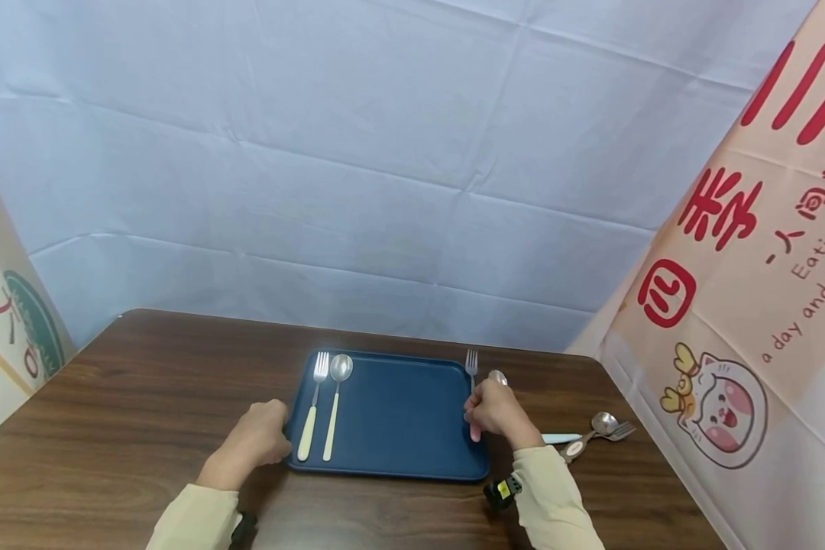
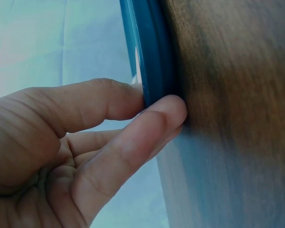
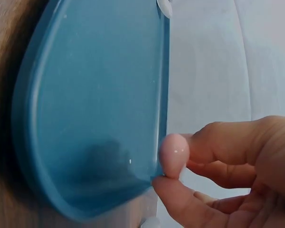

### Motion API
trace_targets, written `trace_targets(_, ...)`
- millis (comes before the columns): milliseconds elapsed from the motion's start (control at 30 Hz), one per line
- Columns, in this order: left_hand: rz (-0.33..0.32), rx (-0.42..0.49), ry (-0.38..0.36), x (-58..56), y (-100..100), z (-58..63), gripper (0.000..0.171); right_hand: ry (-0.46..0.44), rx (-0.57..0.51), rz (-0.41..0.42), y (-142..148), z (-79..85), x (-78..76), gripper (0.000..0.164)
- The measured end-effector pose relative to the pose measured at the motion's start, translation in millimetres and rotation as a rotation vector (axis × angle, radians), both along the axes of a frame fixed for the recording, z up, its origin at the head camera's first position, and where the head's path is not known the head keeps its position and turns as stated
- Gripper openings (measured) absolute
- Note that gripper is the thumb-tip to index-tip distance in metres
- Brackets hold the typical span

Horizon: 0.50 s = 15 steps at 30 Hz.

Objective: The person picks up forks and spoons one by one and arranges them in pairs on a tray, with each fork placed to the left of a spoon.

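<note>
Laying step, I judge: left hand [image 1: 254, 435] is pinching the tray [image 1: 399, 416]; right hand [image 1: 498, 412] is pinching the fork [image 1: 471, 362], apparently by its handle [image 3: 174, 154], needing alignment before release.

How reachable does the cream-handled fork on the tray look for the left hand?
Probably yes: the left hand holds the blue tray by its left rim, close to the cream-handled fork, with no other utensil between; it would likely have to release the rim first.
</note>
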<state>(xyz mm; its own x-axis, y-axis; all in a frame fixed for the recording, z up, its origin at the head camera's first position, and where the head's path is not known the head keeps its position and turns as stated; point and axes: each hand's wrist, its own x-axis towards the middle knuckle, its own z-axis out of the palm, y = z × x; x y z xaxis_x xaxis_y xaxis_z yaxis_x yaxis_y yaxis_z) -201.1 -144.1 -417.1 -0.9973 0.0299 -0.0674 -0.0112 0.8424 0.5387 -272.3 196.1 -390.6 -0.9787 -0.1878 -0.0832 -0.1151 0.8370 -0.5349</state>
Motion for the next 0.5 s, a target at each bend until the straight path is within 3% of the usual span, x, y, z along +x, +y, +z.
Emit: trace_targets(500, 0.001, -0.002, 0.0, -0.5, 0, -1.2, 0.016, -0.021, -0.001, 0.041, -19, -2.6, 5.9, 0.007)
